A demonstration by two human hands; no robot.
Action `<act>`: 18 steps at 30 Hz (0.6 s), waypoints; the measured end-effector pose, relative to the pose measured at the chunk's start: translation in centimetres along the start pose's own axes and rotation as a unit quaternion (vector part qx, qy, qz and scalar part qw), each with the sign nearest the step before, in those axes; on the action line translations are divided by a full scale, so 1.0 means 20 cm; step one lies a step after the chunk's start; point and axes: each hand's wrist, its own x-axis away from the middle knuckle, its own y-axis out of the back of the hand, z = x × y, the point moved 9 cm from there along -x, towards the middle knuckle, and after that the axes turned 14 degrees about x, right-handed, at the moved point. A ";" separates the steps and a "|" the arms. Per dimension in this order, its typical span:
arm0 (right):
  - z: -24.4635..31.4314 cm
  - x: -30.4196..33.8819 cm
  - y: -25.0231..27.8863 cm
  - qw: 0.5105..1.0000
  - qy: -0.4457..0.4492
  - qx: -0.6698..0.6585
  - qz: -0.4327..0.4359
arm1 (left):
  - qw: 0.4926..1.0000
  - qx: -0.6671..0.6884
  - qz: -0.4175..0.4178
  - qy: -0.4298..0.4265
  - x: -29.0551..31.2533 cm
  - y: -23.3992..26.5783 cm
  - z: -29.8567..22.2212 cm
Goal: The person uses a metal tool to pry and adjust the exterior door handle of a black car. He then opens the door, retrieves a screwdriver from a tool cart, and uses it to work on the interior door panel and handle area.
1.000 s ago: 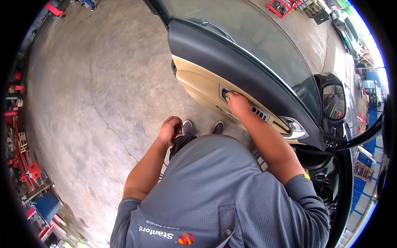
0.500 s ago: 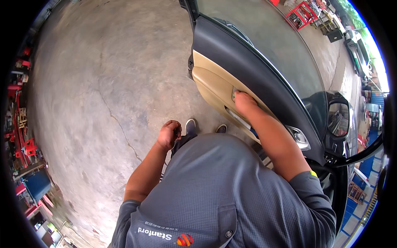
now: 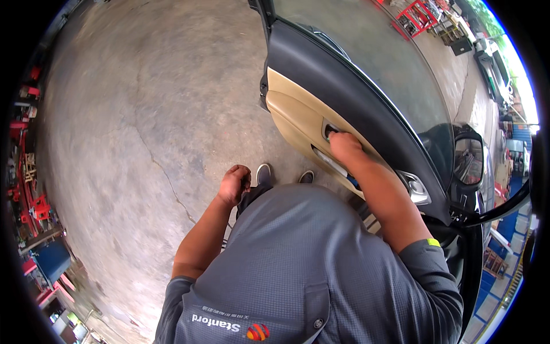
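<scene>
An open car door [image 3: 349, 86] stands in front of me to the right, with a black upper trim and a tan lower panel [image 3: 292, 109]. My right hand [image 3: 345, 147] is at the grip recess [image 3: 330, 129] in the tan armrest, fingers bent and mostly out of sight behind the hand. Whatever they pinch there is too small to name. My left hand [image 3: 234, 182] hangs curled beside my body above the concrete floor, apart from the door. Its fingers are closed, and anything inside them is hidden.
The silver inner door handle [image 3: 416, 188] is near my right forearm, with the side mirror [image 3: 470, 160] beyond it. Below the armrest is a door pocket [image 3: 329, 160]. A red cart [image 3: 415, 20] shows past the window glass. Red stools [image 3: 40, 206] line the far left.
My right hand has shifted slightly right and toward me, showing more of the dark grip recess. My left hand stays nearly where it was.
</scene>
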 end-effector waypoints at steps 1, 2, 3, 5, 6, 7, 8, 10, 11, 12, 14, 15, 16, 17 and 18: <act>-0.04 0.02 -0.04 1.000 -0.006 0.004 0.000 | 1.000 0.001 -0.005 0.002 -0.01 -0.01 0.00; -0.07 0.03 -0.04 0.997 -0.018 -0.050 -0.049 | 1.000 -0.009 0.001 -0.001 -0.03 -0.01 -0.01; -0.11 0.06 -0.04 0.990 -0.028 -0.101 -0.094 | 1.000 -0.016 0.007 -0.002 -0.05 0.00 0.00; -0.16 0.16 -0.03 0.955 -0.036 -0.229 -0.185 | 1.000 -0.021 0.008 0.004 -0.07 0.00 0.04; -0.19 0.21 -0.03 0.923 -0.035 -0.303 -0.234 | 0.999 -0.027 0.013 0.012 -0.07 -0.02 0.04; -0.23 0.25 -0.03 0.883 -0.034 -0.375 -0.281 | 0.999 -0.032 0.017 0.020 -0.07 -0.04 0.04; -0.26 0.25 -0.09 0.858 -0.047 -0.423 -0.287 | 0.999 -0.037 0.021 0.027 -0.08 -0.06 0.05; -0.30 0.26 -0.22 0.800 -0.075 -0.515 -0.297 | 0.998 -0.040 0.023 0.036 -0.09 -0.10 0.07; -0.31 0.26 -0.28 0.785 -0.081 -0.537 -0.299 | 0.998 -0.040 0.023 0.039 -0.10 -0.12 0.07; -0.31 0.25 -0.30 0.767 -0.086 -0.560 -0.300 | 0.998 -0.050 0.028 0.040 -0.10 -0.14 0.07; -0.31 0.25 -0.36 0.751 -0.090 -0.586 -0.291 | 0.996 -0.069 0.037 0.041 -0.11 -0.18 0.08; -0.31 0.25 -0.35 0.751 -0.089 -0.590 -0.283 | 0.996 -0.074 0.033 0.043 -0.12 -0.20 0.07; -0.31 0.26 -0.34 0.751 -0.090 -0.594 -0.275 | 0.995 -0.080 0.030 0.046 -0.12 -0.22 0.07; -0.30 0.26 -0.34 0.761 -0.099 -0.578 -0.279 | 0.995 -0.087 0.028 0.049 -0.12 -0.24 0.07; -0.30 0.28 -0.35 0.767 -0.117 -0.563 -0.285 | 0.994 -0.095 0.022 0.041 -0.13 -0.24 0.06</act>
